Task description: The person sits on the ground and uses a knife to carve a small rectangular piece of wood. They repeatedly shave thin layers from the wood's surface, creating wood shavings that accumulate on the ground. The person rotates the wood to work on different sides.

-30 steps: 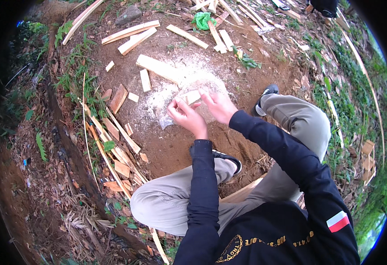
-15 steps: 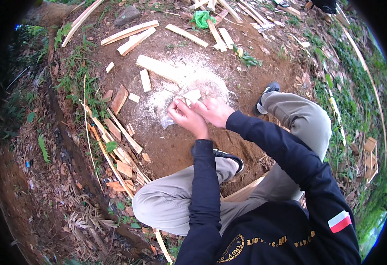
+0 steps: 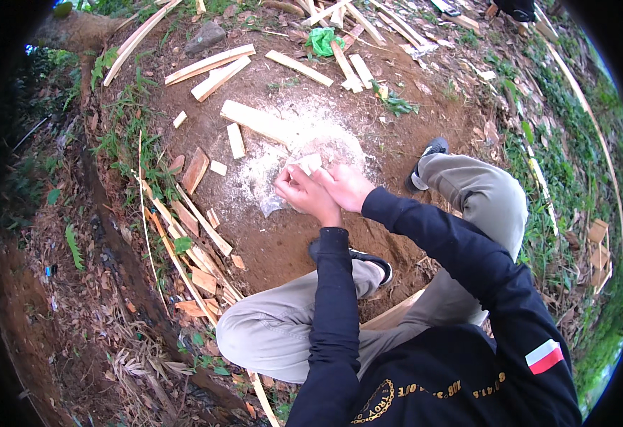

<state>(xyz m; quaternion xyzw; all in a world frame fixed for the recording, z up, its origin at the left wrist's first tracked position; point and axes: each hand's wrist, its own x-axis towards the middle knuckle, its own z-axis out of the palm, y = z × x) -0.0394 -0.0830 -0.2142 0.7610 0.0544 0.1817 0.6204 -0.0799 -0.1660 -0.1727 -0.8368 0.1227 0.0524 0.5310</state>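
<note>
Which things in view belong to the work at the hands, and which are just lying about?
Likely in the work:
- left hand
- right hand
- small pale piece at the fingers; grip unclear

Apparently just lying about:
- crumpled green plastic
- grey rock
- long wooden strip

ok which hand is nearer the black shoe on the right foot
Right. The right hand is left of that black shoe, slightly lower in the picture; the left hand is farther left, beyond the right hand.
</note>
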